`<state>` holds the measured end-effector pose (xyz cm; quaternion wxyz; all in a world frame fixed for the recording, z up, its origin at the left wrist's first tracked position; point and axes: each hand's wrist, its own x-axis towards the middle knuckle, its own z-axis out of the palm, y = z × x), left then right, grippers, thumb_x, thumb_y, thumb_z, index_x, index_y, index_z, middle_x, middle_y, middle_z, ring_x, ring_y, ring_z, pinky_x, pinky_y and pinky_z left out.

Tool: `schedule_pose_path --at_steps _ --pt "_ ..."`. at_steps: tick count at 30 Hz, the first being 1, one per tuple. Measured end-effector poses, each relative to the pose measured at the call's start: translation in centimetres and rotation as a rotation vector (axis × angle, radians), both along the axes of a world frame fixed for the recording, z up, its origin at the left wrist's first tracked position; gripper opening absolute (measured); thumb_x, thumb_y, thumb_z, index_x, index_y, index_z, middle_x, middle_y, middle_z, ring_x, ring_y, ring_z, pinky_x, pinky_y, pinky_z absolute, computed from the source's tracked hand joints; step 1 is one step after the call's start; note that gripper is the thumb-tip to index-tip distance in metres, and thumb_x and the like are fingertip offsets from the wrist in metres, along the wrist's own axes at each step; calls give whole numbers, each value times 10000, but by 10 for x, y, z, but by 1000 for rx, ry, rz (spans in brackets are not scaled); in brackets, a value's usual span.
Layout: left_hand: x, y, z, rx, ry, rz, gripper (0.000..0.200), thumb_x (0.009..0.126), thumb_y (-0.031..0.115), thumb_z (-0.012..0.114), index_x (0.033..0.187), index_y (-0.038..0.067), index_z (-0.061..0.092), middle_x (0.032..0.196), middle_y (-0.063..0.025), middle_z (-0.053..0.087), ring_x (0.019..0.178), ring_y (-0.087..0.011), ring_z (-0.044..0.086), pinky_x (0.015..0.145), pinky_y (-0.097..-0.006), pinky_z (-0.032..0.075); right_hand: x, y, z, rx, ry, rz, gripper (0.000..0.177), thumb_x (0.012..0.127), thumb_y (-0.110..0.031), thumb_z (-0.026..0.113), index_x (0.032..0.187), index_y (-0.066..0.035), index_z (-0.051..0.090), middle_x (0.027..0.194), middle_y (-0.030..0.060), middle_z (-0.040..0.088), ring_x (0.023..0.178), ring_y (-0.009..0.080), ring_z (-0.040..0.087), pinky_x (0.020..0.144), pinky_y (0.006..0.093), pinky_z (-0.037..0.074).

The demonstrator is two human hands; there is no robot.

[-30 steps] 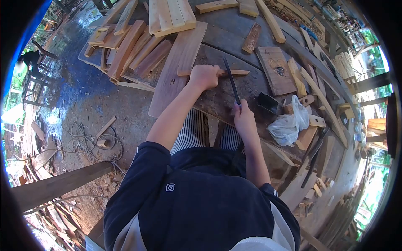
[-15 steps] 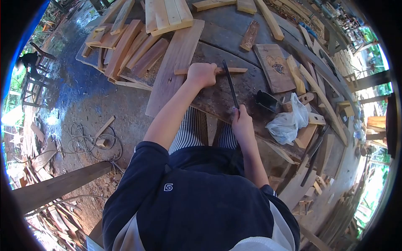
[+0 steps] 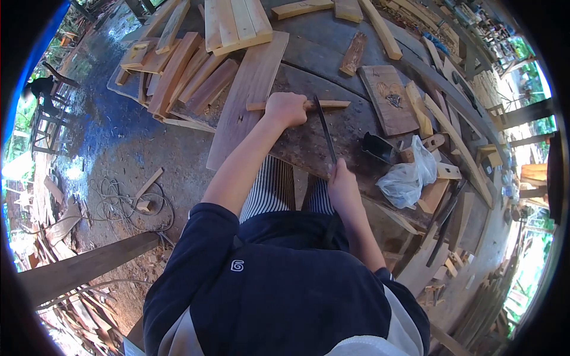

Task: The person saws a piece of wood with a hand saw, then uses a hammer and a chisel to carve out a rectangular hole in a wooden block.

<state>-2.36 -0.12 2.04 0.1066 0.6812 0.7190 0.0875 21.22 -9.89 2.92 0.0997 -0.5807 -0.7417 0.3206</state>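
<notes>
My left hand (image 3: 287,110) is closed round a narrow wooden stick (image 3: 332,104), which lies crosswise over the workbench (image 3: 297,142). In my right hand (image 3: 344,183) is the near end of a long, dark, slim file (image 3: 326,130). The file's far part rests against the stick, just right of my left fist. Under my left forearm is a wide flat board (image 3: 252,83), its far end beside a stack of planks. The file's handle is mostly hidden by my right fingers.
To the right lie a clear plastic bag (image 3: 409,178), a black scoop-like container (image 3: 378,147) and a board with a dark marking (image 3: 389,99). Curved wood pieces (image 3: 178,74) are piled at the left. A loose cable (image 3: 133,204) coils on the floor.
My right hand has drawn the file a little toward my body, so its tip sits nearer the stick. My left hand and the stick have barely shifted.
</notes>
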Motion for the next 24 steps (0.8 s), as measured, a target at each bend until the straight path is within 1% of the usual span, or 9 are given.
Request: schedule_pose_path --at_steps 2,4,5,7,9,12,15,20,24 --pt "1 -1 0 -20 -10 -7 281 896 328 510 906 101 675 897 -147 704 877 -319 680 777 -454 519 -17 35 -8 43 -2 10 220 991 -227 418 1059 -27 478 871 321 633 858 515 608 731 594 471" --pt "0 -1 1 15 -66 80 276 892 317 507 925 102 678 913 -151 703 893 -322 677 788 -453 519 -33 63 -11 85 3 18 217 985 -221 425 1062 -27 485 884 323 632 867 511 609 742 591 475" --pt "-1 0 3 13 -62 74 276 892 317 507 925 102 678 913 -151 703 893 -322 677 788 -453 519 -38 72 -11 100 8 20 208 981 -216 429 1051 -30 492 879 320 633 864 509 611 745 587 479" --pt "-1 5 7 -50 -28 146 267 885 307 507 937 108 679 920 -153 702 899 -322 676 800 -450 520 -41 71 -4 114 8 16 200 977 -211 433 1040 -34 500 875 316 634 861 506 613 749 582 484" --pt "2 5 7 -52 -31 108 264 883 303 507 942 111 678 918 -154 702 897 -322 677 798 -451 520 -37 52 6 87 -46 37 188 972 -209 436 1017 -39 504 863 309 636 860 504 614 746 579 486" --pt "1 2 6 -40 -18 72 261 880 302 509 945 113 676 913 -156 702 886 -322 679 789 -452 523 -11 31 21 26 -33 25 192 971 -215 430 1006 -40 501 850 302 638 853 506 614 744 584 483" --pt "0 3 6 -20 -14 62 261 877 309 513 935 112 674 909 -156 702 877 -319 680 777 -451 525 -1 29 23 -12 -33 26 207 971 -224 422 1035 -47 508 867 307 637 870 499 615 757 583 482" --pt "11 -2 2 -34 -13 32 259 868 318 523 913 111 672 907 -153 703 878 -315 682 767 -445 526 -59 91 -12 150 -69 41 238 963 -223 427 1088 -43 518 916 306 637 914 486 614 793 570 484" --pt "9 -2 7 -52 -18 55 264 866 313 519 926 114 681 914 -146 705 886 -314 682 772 -439 525 -49 86 -2 116 26 50 224 961 -222 445 1046 -33 529 904 299 637 898 489 608 783 570 479"
